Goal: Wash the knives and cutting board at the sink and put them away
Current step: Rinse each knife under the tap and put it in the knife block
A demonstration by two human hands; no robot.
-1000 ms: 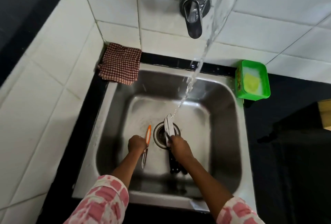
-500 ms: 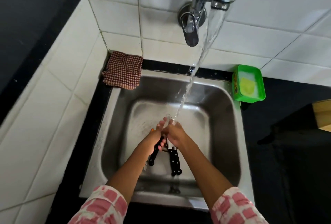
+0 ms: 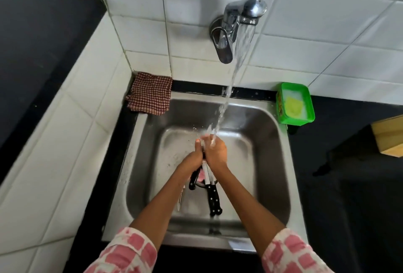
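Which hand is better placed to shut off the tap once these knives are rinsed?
Probably the left hand. It holds one black-handled knife, easier to set down, while the right hand holds several knives under the stream. The tap lever hangs left of the water.

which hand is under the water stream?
The right hand: the stream lands on its fingers. The left hand sits just beside it, out of the flow.
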